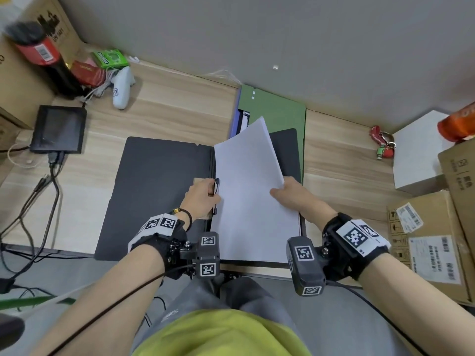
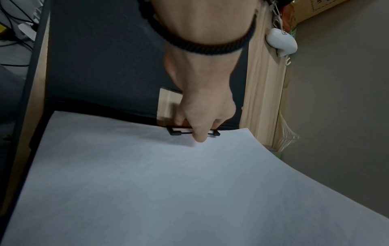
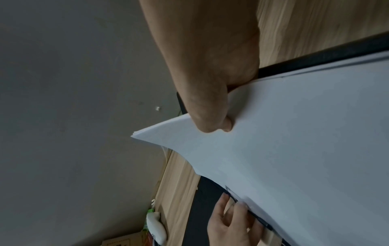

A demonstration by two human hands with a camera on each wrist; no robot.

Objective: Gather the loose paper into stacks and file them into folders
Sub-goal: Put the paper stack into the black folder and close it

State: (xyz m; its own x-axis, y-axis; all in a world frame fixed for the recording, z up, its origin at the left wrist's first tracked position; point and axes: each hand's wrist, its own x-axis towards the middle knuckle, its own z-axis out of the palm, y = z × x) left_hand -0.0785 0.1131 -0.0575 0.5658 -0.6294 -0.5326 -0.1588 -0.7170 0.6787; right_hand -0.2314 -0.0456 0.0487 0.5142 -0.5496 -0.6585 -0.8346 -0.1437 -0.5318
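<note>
Right hand point(image 1: 290, 194): pinching the right edge of the paper stack point(image 1: 252, 196), thumb on top, far end raised and bowed. Left hand point(image 1: 203, 199): fingers curled round the black clip point(image 2: 192, 131) at the spine of the open black folder point(image 1: 159, 191), apparently holding it lifted, index tip touching the paper's left edge. Near end of the stack lying on the folder's right leaf, at the near edge of the table point(image 1: 180, 109).

Likely risks: sheets fanning or sliding out of the pinch; clip snapping down before the edge sits beneath it; left edge creasing against the clip.

Surroundings: green folder point(image 1: 275, 111) under the black one, at the far side; white controller point(image 1: 123, 88) and small screen point(image 1: 60, 129) far left; cardboard boxes point(image 1: 434, 242) right. Nothing in the stack's path but the clip.
</note>
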